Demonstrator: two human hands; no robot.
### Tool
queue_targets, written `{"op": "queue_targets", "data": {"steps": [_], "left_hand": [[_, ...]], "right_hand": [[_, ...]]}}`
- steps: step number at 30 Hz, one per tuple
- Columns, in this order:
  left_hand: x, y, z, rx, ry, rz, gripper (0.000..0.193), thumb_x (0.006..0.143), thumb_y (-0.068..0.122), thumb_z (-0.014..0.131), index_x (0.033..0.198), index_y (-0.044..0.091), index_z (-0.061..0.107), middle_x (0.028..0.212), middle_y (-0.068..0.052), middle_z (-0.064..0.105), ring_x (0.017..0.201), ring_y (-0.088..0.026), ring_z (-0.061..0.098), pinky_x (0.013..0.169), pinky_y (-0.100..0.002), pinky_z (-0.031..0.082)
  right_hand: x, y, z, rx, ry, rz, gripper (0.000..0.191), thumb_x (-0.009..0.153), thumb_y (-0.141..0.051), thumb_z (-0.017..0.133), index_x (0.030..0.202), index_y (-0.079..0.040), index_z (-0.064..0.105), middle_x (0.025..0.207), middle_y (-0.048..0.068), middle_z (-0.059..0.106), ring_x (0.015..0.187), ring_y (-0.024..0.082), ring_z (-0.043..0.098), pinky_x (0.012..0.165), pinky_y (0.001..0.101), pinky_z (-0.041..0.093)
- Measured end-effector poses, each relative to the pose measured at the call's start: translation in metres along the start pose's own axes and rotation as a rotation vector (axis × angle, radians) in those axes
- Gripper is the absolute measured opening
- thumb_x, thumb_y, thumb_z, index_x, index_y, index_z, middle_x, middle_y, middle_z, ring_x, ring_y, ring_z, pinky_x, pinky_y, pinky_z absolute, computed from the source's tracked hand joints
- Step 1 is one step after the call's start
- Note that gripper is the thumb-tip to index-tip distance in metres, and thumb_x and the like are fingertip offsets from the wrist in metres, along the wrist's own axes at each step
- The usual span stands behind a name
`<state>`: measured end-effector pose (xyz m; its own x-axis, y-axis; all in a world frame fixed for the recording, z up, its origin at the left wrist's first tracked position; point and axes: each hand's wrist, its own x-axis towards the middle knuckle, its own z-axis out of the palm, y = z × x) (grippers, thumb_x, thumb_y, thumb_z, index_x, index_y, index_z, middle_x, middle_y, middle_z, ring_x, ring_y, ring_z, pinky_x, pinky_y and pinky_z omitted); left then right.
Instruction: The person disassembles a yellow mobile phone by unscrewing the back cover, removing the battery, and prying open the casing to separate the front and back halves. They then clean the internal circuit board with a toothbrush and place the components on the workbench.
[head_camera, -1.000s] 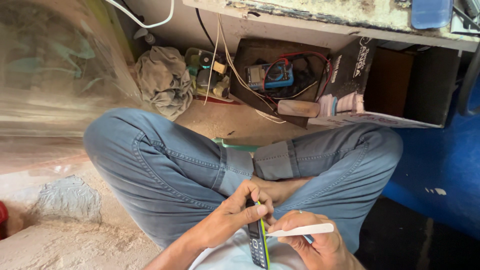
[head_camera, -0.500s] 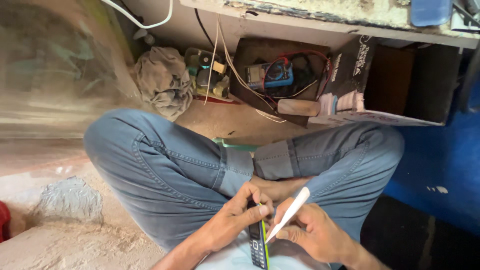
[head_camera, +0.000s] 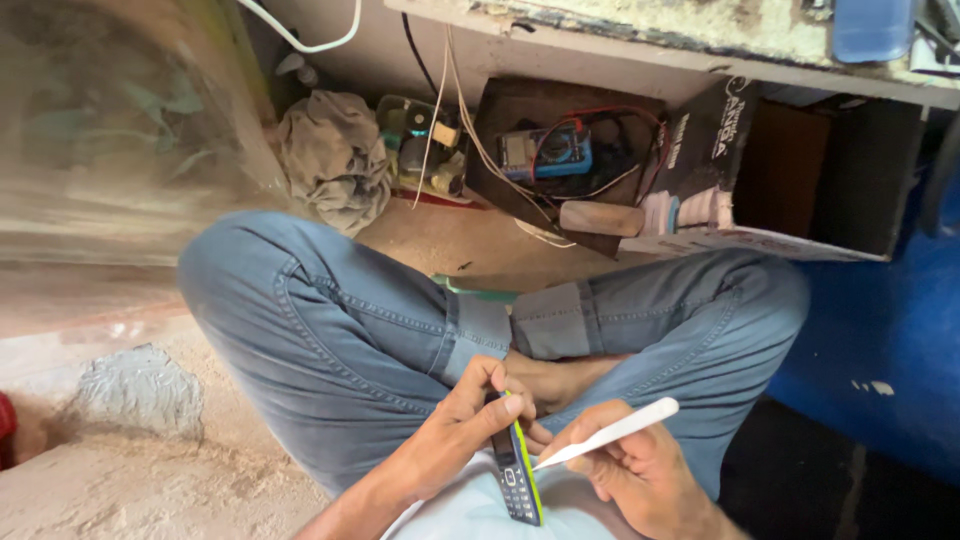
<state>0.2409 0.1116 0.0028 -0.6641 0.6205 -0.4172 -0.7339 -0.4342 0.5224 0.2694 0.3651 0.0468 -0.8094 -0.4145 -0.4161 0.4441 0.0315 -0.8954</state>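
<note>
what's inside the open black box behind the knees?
Inside the black box: a blue multimeter with red and dark leads, plus pale wires. A tan block at the front hides what lies beneath it.

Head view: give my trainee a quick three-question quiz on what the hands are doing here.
1. True or false: the left hand grips the phone by its edge.
2. What does the right hand hold? A) a white pry tool B) a red screwdriver C) a cloth
3. Where does the tip of the tool point?

Key:
1. True; the keypad faces up and the fingers wrap the top end.
2. A, the thin white stick held like a pen.
3. At the phone's right, lime-green edge, about mid-length; whether it touches cannot be told.
</note>
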Motion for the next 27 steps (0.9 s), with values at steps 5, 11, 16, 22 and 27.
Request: {"op": "queue_targets", "data": {"steps": [5, 11, 16, 22, 27], "left_hand": [[0.003, -0.002, 0.002, 0.014, 0.019, -0.020, 0.023, 0.105, 0.022, 0.055, 0.112, 0.009, 0.037, 0.110, -0.010, 0.059, 0.101, -0.023, 0.072, 0.090, -0.037, 0.059], [0.001, -0.003, 0.001, 0.047, 0.022, -0.019, 0.024, 0.104, 0.022, 0.055, 0.112, 0.009, 0.037, 0.110, -0.010, 0.059, 0.101, -0.022, 0.072, 0.089, -0.035, 0.058], [-0.001, -0.010, -0.001, 0.096, 0.001, 0.004, 0.024, 0.105, 0.022, 0.056, 0.111, 0.009, 0.037, 0.110, -0.009, 0.059, 0.103, -0.021, 0.071, 0.090, -0.035, 0.057], [0.000, -0.021, -0.001, 0.176, -0.078, 0.173, 0.022, 0.114, 0.017, 0.056, 0.118, 0.006, 0.037, 0.118, -0.011, 0.057, 0.111, -0.016, 0.059, 0.100, -0.033, 0.050], [-0.001, -0.013, 0.000, 0.061, 0.016, 0.039, 0.022, 0.105, 0.020, 0.054, 0.110, 0.008, 0.036, 0.107, -0.010, 0.058, 0.099, -0.021, 0.071, 0.089, -0.035, 0.060]], "right_hand": [[-0.006, -0.003, 0.001, -0.267, -0.042, -0.212, 0.013, 0.099, -0.006, 0.068, 0.111, -0.002, 0.062, 0.102, 0.012, 0.078, 0.087, 0.016, 0.073, 0.075, 0.0290, 0.058], [0.002, -0.015, 0.000, -0.289, -0.141, -0.123, 0.016, 0.095, -0.008, 0.073, 0.108, -0.003, 0.065, 0.099, 0.010, 0.081, 0.093, 0.020, 0.080, 0.081, 0.0331, 0.064], [0.005, -0.021, -0.001, -0.375, -0.207, -0.066, 0.016, 0.095, -0.013, 0.074, 0.107, -0.004, 0.068, 0.097, 0.008, 0.079, 0.091, 0.018, 0.079, 0.079, 0.0310, 0.062], [0.029, -0.025, -0.005, 0.050, -0.352, 0.188, 0.018, 0.097, -0.016, 0.072, 0.104, -0.002, 0.061, 0.094, 0.009, 0.072, 0.089, 0.019, 0.073, 0.080, 0.0319, 0.059], [0.015, -0.038, 0.005, -0.453, -0.294, -0.290, 0.010, 0.097, -0.007, 0.072, 0.106, -0.005, 0.069, 0.094, 0.010, 0.078, 0.086, 0.023, 0.080, 0.075, 0.0304, 0.063]]}}
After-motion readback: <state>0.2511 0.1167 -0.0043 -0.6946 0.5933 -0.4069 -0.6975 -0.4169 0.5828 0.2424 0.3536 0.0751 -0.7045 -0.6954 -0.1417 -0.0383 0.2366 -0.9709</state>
